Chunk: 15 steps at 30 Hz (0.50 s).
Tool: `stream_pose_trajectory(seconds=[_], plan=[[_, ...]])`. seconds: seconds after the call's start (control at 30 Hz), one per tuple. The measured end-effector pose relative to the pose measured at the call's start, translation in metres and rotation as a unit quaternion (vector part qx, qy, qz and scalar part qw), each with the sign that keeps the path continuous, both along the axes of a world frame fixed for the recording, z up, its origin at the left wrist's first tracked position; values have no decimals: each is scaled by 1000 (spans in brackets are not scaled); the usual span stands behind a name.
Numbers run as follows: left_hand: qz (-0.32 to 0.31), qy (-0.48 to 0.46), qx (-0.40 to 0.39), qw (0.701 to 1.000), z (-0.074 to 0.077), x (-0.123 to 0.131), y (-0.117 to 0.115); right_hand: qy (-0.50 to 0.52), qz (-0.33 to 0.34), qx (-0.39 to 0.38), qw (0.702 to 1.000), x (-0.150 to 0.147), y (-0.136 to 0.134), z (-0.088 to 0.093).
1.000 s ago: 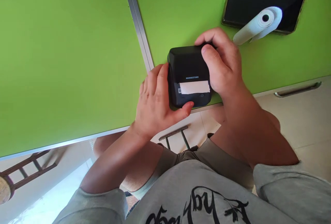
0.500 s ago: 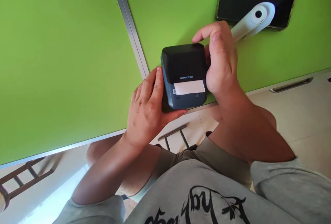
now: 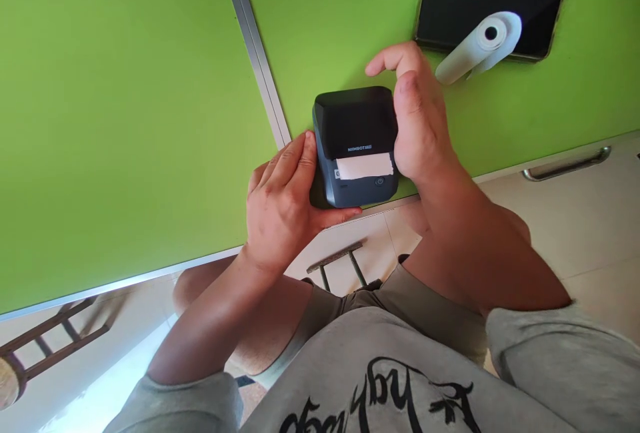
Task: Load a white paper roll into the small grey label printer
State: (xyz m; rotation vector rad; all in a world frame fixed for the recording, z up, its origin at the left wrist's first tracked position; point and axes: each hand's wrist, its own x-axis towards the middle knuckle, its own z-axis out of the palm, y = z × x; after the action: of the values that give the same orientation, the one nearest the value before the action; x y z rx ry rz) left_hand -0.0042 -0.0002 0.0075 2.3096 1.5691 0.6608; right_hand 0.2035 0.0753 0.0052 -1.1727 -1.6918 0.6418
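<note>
A dark label printer (image 3: 356, 119) marked NIIMBOT sits on the green table near its front edge. A strip of white paper (image 3: 364, 166) sticks out of its front slot. My left hand (image 3: 285, 196) is closed around the printer's left side, its thumb along the front edge. At the printer's right side is my right hand (image 3: 420, 109), its heel close against the casing. The right index finger is stretched out, just clear of the printer's back edge; the other right fingers are partly hidden.
Beyond my right hand, a white paper roll (image 3: 470, 49) stands in front of a black phone (image 3: 450, 9). A metal strip (image 3: 255, 46) divides the green table (image 3: 125, 119). A drawer handle (image 3: 567, 165) is at the right, and a wooden stool (image 3: 55, 343) at the lower left.
My right index finger has lifted off the printer's back edge, and the right hand has shifted slightly left. The left hand keeps its hold. The view has shifted a little.
</note>
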Motion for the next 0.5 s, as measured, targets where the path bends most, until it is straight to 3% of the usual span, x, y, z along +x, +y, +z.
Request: stream_pose_trajectory(seconds=[0.5], plan=[[-4,-15,-34,999,-1,-2,0,15,14,-11,1000,2,1,0]])
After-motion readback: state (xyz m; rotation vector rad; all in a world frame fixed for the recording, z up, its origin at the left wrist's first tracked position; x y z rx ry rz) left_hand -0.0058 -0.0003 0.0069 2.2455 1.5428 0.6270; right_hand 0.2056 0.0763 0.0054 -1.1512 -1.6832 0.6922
